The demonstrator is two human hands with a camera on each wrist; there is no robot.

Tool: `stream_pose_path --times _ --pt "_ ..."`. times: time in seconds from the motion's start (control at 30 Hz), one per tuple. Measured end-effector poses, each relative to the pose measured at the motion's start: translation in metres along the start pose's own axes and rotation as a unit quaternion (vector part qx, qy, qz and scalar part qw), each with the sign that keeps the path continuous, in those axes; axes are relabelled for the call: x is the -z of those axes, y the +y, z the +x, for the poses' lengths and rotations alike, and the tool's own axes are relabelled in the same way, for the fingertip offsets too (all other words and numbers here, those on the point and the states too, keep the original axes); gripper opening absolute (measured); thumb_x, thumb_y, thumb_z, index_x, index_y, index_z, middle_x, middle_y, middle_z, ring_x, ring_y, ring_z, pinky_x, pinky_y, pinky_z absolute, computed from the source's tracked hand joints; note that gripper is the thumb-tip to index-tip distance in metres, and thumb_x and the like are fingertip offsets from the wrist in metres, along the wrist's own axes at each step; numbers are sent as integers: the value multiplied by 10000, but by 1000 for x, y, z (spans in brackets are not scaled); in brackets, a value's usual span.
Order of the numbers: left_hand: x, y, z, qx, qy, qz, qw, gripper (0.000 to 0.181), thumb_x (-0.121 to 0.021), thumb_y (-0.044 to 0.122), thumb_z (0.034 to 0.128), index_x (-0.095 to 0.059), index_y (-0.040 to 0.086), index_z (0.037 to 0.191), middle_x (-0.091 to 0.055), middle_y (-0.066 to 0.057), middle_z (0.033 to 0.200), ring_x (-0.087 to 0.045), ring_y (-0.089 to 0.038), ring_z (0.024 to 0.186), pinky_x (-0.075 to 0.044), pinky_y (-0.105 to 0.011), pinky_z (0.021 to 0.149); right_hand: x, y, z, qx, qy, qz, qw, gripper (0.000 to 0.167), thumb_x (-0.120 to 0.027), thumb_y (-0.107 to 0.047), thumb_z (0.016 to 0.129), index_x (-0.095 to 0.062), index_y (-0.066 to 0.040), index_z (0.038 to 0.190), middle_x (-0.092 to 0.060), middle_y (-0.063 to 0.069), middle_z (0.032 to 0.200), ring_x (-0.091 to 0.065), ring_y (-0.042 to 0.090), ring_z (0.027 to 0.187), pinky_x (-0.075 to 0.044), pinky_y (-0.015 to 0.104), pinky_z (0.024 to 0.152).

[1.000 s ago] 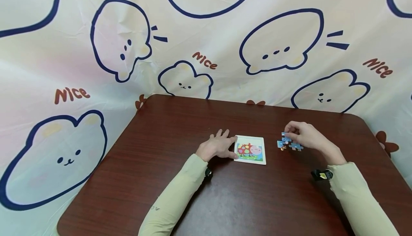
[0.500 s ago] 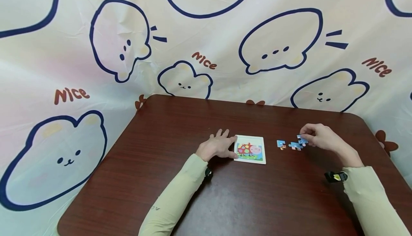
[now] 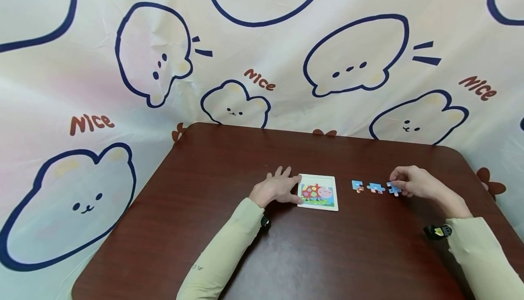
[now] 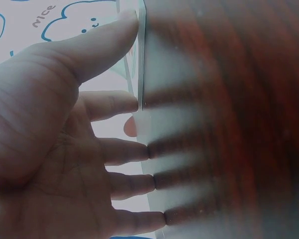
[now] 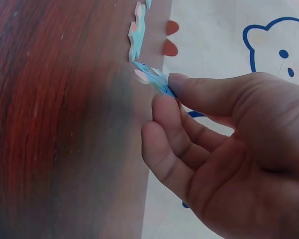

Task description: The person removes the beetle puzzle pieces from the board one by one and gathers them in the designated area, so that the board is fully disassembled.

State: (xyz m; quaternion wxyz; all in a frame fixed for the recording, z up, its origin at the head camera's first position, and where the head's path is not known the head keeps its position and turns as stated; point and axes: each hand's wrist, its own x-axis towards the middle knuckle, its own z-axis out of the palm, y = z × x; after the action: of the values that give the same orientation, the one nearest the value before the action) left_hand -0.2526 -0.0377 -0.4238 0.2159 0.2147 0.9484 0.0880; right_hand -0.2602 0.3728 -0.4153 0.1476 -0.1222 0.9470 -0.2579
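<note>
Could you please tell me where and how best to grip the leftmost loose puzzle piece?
I'd probably pinch the leftmost loose puzzle piece by its left edge, from above on the picture board side: it lies flat with bare table there, while the middle piece sits close on its right.

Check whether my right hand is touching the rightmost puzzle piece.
Touching. The right wrist view shows it plainly: your right hand pinches one end of the rightmost puzzle piece, with the thumb overlapping its edge.

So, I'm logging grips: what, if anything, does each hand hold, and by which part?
The right hand pinches a blue puzzle piece by the edge nearest its fingers. The left hand grips nothing, just touching the white-framed picture.
</note>
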Motion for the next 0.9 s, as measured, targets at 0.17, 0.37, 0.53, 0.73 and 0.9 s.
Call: stream_pose_path --times 0.17,0.37,0.53,0.73,0.9 --pt "-1 0 -1 19 19 -10 10000 815 -610 579 899 -244 297 1570 -94 -109 1665 -45 -362 1536 -151 -589 1201 -1 5 1 -29 -114 104 9999 122 -624 -100 946 -624 -36 1050 -609 51 825 -557 175 683 -535 290 593" --pt "-1 0 0 10 3 -42 10000 818 -614 578 897 -245 294 1570 -91 -108 1666 -42 -361 1536 -147 -588 1202 -3 10 4 -147 -281 223 9992 136 -614 -81 948 -598 -21 1069 -578 55 808 -551 188 665 -527 312 555" --pt "-2 0 0 16 24 -16 10000 812 -614 576 899 -250 295 1568 -95 -107 1665 -47 -358 1537 -152 -584 1202 -6 12 5 -217 -314 212 9990 140 -608 -82 952 -588 -23 1077 -569 54 805 -550 187 665 -525 322 553" --pt "-2 1 -2 6 73 32 10000 807 -616 575 899 -251 305 1567 -99 -107 1664 -53 -356 1536 -162 -583 1201 -5 12 4 -293 -419 275 9983 142 -615 -105 948 -581 -13 1052 -576 60 813 -558 182 668 -541 328 570" --pt "-2 1 -3 5 50 20 10000 808 -611 575 903 -245 302 1569 -92 -107 1665 -45 -357 1537 -153 -585 1202 -5 12 6 -339 -458 344 9978 127 -625 -114 948 -573 -19 1014 -583 56 807 -578 184 670 -561 329 593"
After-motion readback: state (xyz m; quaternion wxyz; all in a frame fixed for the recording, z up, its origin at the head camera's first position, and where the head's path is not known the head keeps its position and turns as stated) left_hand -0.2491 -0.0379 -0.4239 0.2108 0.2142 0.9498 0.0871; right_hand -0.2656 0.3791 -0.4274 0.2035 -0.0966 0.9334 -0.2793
